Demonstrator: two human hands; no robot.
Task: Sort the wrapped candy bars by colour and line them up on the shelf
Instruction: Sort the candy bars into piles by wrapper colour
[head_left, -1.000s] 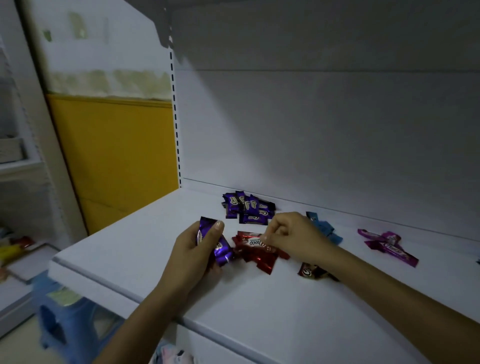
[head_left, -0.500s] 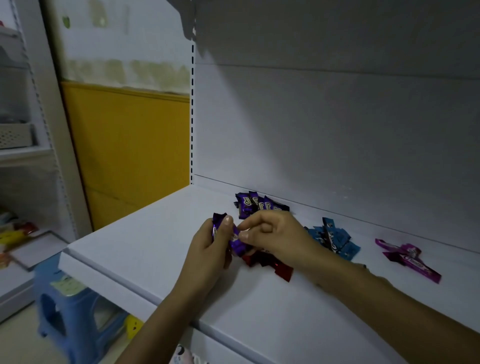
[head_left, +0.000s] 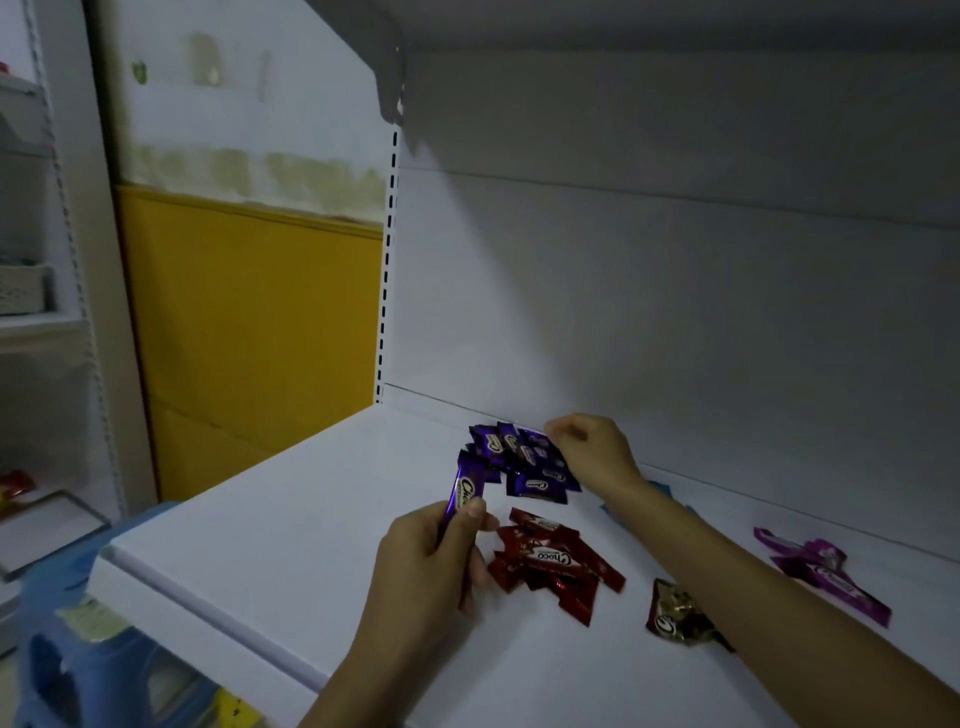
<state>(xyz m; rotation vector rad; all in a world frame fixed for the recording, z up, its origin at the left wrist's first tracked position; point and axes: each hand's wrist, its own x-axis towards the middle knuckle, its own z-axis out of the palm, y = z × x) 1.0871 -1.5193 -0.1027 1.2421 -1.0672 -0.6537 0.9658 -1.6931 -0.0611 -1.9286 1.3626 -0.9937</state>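
Yellow wall panel (head_left: 249, 332) at left, under a stained white strip (head_left: 249, 176). Blue plastic stool (head_left: 119, 675) low at bottom left. Pale basket (head_left: 23, 288) on a neighbouring rack (head_left: 41, 325) at far left.

Your left hand (head_left: 431, 561) holds one purple candy bar (head_left: 465, 491) by its lower end. Your right hand (head_left: 592, 452) is at the purple pile (head_left: 524, 462), fingers curled. A red pile (head_left: 550, 564) lies beside your left hand on the white shelf (head_left: 291, 519).
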